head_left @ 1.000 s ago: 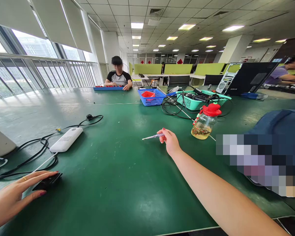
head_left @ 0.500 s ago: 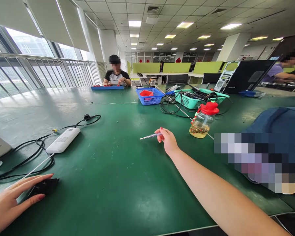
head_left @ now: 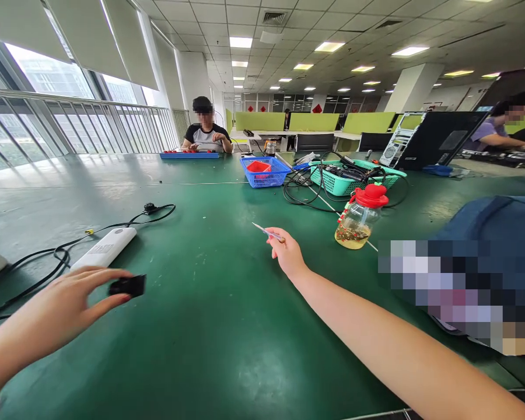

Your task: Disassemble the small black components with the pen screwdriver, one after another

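My left hand is closed around a small black block-like object, held between thumb and fingers over the left part of the green table. Its exact kind does not show. My right hand reaches to the table's middle and pinches a slim screwdriver with a clear handle. The thin metal shaft points up and to the left, away from me. A wide stretch of table lies between the two hands.
Beyond my left hand lie a white power strip and a black cable. A red-lidded jar stands right of my right hand. Farther back are a blue basket, a green basket of cables and a person. A dark blue bag lies right.
My left hand has risen and moved right with the black object. My right hand has shifted slightly left, and the screwdriver's tip has swung from pointing left and down to up-left.
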Motion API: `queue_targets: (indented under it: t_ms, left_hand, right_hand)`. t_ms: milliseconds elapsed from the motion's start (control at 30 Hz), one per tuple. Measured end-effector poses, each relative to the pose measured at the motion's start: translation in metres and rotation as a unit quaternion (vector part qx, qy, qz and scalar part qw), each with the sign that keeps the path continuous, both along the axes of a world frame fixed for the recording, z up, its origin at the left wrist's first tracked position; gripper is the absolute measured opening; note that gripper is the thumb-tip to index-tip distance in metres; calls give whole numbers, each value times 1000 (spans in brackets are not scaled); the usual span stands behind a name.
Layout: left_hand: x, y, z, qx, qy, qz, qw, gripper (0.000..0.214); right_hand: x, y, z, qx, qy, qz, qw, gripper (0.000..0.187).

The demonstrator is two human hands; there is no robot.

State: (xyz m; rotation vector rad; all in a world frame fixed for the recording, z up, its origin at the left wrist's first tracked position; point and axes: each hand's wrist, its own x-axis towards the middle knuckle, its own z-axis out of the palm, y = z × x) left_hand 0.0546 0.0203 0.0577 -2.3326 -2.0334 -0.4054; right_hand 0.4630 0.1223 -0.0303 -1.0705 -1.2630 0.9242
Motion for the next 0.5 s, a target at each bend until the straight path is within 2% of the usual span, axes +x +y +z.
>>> queue_targets:
  t_ms: [67,133,200,267,367,500]
  left_hand:
    - [55,16,8,-17,22,-66,997,45]
    - [107,33,8,-40,10,-129,991,42]
    - [149,52,-1,-36,-7,-171,985,37]
    - [181,71,-13,-23,-22,-180,983,35]
    - [208,94,-32,-10,-55,-159,986,33]
    - [213,113,-52,-2,-131,-145,981,42]
  right_hand:
    - [-2,-1,-1,-3,-41,2,999,31]
    - [-2,-1,-1,-1,-59,-17,998,30]
    - [-2,-3,1,5,-67,-43,997,29]
    - [-1,-6,3,18,-84,-56,995,29]
    - [-1,-13,8,65,-129,-50,988,29]
    - [-4,-23,14,172,-199,-47,964,26]
